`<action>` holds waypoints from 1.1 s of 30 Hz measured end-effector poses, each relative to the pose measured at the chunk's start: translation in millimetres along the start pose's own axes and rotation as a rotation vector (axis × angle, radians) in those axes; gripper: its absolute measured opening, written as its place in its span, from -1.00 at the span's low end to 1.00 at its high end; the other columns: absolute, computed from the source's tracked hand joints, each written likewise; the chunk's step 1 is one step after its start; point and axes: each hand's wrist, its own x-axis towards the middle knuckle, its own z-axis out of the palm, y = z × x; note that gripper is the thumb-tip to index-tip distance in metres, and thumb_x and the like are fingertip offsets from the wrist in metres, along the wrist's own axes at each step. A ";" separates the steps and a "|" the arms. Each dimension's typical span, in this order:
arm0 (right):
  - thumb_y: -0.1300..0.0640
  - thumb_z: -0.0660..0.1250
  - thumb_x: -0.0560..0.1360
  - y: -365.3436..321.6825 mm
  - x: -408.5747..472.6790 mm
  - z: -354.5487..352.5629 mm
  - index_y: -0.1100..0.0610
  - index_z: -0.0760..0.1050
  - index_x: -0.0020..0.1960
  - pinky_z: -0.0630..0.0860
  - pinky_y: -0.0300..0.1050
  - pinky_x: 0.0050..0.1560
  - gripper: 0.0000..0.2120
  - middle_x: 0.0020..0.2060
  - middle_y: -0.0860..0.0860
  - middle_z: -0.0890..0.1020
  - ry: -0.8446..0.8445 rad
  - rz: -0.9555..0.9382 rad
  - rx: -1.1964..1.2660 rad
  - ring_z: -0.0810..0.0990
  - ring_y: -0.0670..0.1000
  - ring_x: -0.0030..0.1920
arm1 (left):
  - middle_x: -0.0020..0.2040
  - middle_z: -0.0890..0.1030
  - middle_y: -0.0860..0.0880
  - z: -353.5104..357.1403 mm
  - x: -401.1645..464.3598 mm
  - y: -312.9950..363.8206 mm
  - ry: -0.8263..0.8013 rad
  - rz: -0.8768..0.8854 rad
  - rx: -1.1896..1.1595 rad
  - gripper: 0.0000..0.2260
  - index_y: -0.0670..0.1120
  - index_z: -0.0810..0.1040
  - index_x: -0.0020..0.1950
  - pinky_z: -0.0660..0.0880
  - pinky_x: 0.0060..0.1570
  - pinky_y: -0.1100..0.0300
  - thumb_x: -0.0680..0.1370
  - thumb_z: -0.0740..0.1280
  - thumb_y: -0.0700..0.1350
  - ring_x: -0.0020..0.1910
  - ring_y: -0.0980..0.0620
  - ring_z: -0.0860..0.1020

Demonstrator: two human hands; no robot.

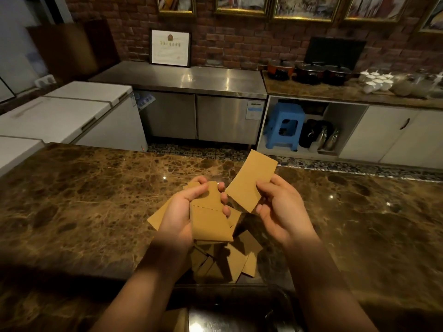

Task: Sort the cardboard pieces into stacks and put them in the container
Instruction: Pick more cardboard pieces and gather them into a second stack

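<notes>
Two hands (pixel 178 212) (pixel 279 209) over open countertop (pixel 84 200), cardboard pieces (pixel 211 221) in grip

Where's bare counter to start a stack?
Bare marble countertop left of the left hand and right of the right hand. Crowded: loose cardboard pieces lie between the forearms, dark container at the near edge.

We see the marble counter (pixel 96 200) bare on both sides of the hands, so passage is free to the left and right. Directly under the hands, loose cardboard pieces (pixel 230 262) cover the counter. Near the front edge, a metal container (pixel 239 317) sits between the forearms. Beyond the counter's far edge we see open floor.
</notes>
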 end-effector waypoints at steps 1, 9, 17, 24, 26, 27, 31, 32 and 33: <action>0.27 0.22 0.64 0.5 -0.5 -0.6 0.10 0.59 0.18 0.71 0.03 -0.07 -0.78 -0.02 0.11 0.76 0.006 -0.002 -0.009 0.75 0.11 0.01 | -0.03 0.61 -0.20 -0.2 0.5 1.4 -0.001 -0.002 -0.003 -0.85 -0.04 0.61 0.03 0.54 -0.26 0.03 0.48 0.35 -0.14 -0.26 -0.11 0.59; 0.35 0.29 0.57 -1.0 -2.7 -2.5 0.10 0.63 0.09 0.68 -0.08 -0.11 -0.76 0.03 0.06 0.75 -0.035 -0.103 -0.037 0.75 0.00 -0.01 | -0.06 0.66 -0.18 -6.4 10.1 4.5 0.022 -0.003 0.051 -0.61 -0.06 0.63 0.05 0.55 -0.30 0.05 0.48 0.35 0.24 -0.26 -0.09 0.60; 0.33 0.47 0.44 8.8 -13.1 2.2 -0.22 0.70 -0.32 0.00 0.24 0.57 -0.58 0.59 -0.13 0.19 -0.191 -0.392 -0.763 -0.02 0.02 0.62 | 0.17 0.68 -0.18 4.4 9.2 -7.0 0.017 -0.001 0.162 -0.51 0.13 0.61 0.26 0.63 -0.05 -0.21 0.39 0.33 0.28 0.10 -0.23 0.66; 0.35 0.26 0.58 16.3 -13.1 7.4 -0.25 0.66 -0.22 -0.19 -0.20 0.46 -0.48 0.61 -0.09 0.15 -0.265 -0.344 -0.925 -0.09 -0.03 0.60 | 0.03 0.71 -0.24 11.5 6.6 -9.8 -0.053 0.081 0.127 -0.67 0.02 0.64 0.22 0.66 -0.13 -0.10 0.47 0.35 -0.16 -0.07 -0.20 0.70; 0.43 0.22 0.57 15.8 -10.5 5.7 -0.28 0.68 -0.21 0.01 0.02 0.58 -0.39 0.60 -0.06 0.18 -0.299 -0.278 -0.870 0.08 0.02 0.59 | -0.12 0.70 -0.20 4.4 11.4 -13.8 0.032 0.106 0.117 -0.69 -0.01 0.63 0.20 0.66 -0.16 -0.10 0.51 0.29 -0.24 -0.17 -0.17 0.70; 0.44 0.20 0.56 13.9 -8.5 0.2 -0.28 0.70 -0.16 0.20 0.10 0.54 -0.37 0.58 -0.07 0.25 -0.303 -0.235 -0.785 0.22 0.00 0.55 | -0.16 0.69 -0.18 -1.1 14.1 -14.3 0.096 0.113 0.098 -0.75 -0.03 0.63 0.17 0.65 -0.09 -0.16 0.54 0.30 -0.21 -0.20 -0.14 0.69; 0.19 0.34 0.54 5.7 14.6 -44.0 -0.31 0.64 0.07 0.57 0.02 0.20 -0.63 0.19 -0.20 0.66 -0.172 -0.161 -0.676 0.64 -0.09 0.19 | -0.06 0.58 -0.19 -35.3 11.5 -0.3 0.351 0.123 -0.163 -0.74 -0.14 0.52 0.06 0.60 -0.06 -0.26 0.51 0.42 0.00 -0.22 -0.10 0.58; 0.13 0.38 0.53 5.7 21.7 -53.6 -0.31 0.63 0.07 0.59 -0.02 0.10 -0.69 0.15 -0.17 0.68 -0.126 -0.122 -0.753 0.66 -0.07 0.14 | -0.01 0.57 -0.20 -44.3 9.5 3.4 0.381 0.136 -0.188 -0.75 -0.14 0.50 0.05 0.60 -0.05 -0.21 0.52 0.40 0.00 -0.16 -0.12 0.56; 0.07 0.42 0.52 8.1 29.0 -62.2 -0.29 0.60 0.10 0.58 -0.08 -0.02 -0.73 0.16 -0.11 0.67 -0.095 -0.053 -0.882 0.66 -0.05 0.10 | 0.07 0.57 -0.23 -51.1 7.3 5.7 0.405 0.147 -0.205 -0.76 -0.15 0.50 0.08 0.59 -0.01 -0.17 0.53 0.37 -0.02 -0.09 -0.15 0.56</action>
